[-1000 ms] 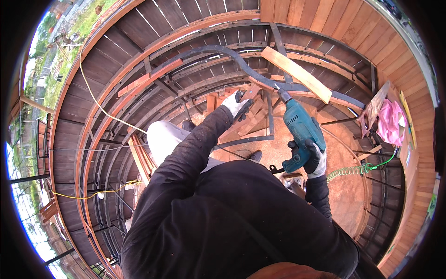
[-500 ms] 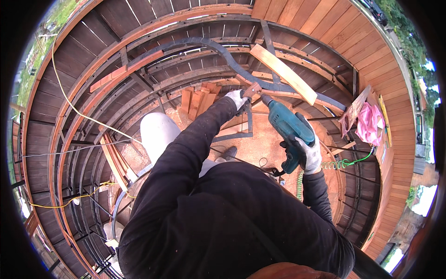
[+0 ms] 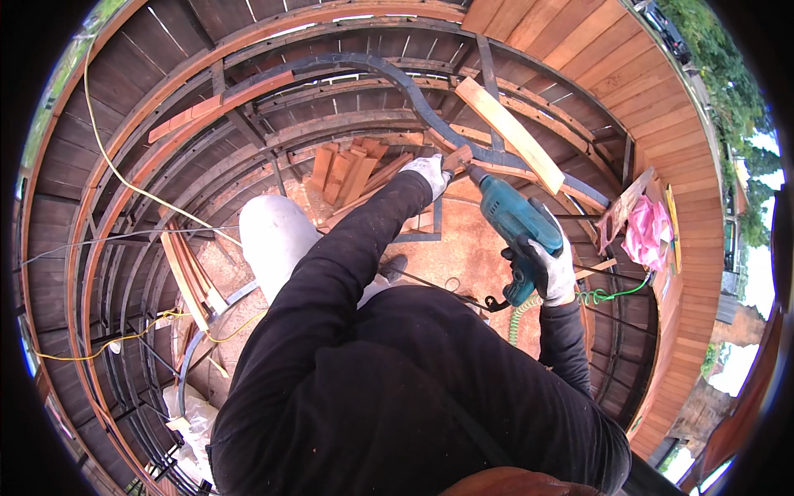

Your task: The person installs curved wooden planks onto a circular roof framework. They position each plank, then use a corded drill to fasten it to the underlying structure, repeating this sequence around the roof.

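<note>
My right hand [image 3: 552, 269], in a white and dark work glove, is wrapped round the handle of a teal power drill [image 3: 511, 207]. The drill's nose points up and left, close against a short reddish-brown wood block [image 3: 457, 156]. My left hand [image 3: 430, 174], gloved in white, grips that block by its left end. Whether the bit is inside the wood is too small to tell. Just beyond both hands runs a curved dark metal strip [image 3: 418, 103], and a pale plank [image 3: 513, 136] lies slantwise across it.
Curved slatted rails [image 3: 347, 136] ring me. Cut boards [image 3: 343, 174] lie piled on the floor ahead, and long strips [image 3: 188, 277] lean at left. A pink plastic bag [image 3: 647, 234] sits at right above a coiled green hose [image 3: 600, 293]. A yellow cord [image 3: 136, 351] hangs at left.
My left hand and the wood block have shifted slightly right, closer to the drill's nose. The whole view has tilted a little.
</note>
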`<state>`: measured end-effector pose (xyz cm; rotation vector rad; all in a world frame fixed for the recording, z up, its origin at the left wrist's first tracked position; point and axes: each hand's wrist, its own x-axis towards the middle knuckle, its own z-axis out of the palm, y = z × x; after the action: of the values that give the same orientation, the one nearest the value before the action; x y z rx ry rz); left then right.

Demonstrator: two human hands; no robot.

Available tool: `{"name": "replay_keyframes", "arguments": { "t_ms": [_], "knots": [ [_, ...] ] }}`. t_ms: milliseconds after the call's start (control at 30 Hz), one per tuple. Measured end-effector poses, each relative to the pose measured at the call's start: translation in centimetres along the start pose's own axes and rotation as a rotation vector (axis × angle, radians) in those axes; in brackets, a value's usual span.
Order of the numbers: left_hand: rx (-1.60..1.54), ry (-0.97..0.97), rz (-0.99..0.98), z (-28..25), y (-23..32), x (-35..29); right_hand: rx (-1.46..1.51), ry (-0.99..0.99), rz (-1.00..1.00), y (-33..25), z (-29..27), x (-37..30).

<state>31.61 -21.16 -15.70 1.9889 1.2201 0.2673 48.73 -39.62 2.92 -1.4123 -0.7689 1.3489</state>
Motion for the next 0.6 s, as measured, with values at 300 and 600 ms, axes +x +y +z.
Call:
{"name": "replay_keyframes", "arguments": {
  "t_ms": [300, 600],
  "knots": [
    [0.053, -0.008, 0.020, -2.1, 0.9, -0.8, 0.000, -0.009, 0.069, -0.6, -0.2, 0.8],
    [0.109, -0.177, 0.010, -3.0, 1.1, -0.3, -0.048, -0.059, 0.038, -0.3, 0.0, 1.1]
  ]
}}
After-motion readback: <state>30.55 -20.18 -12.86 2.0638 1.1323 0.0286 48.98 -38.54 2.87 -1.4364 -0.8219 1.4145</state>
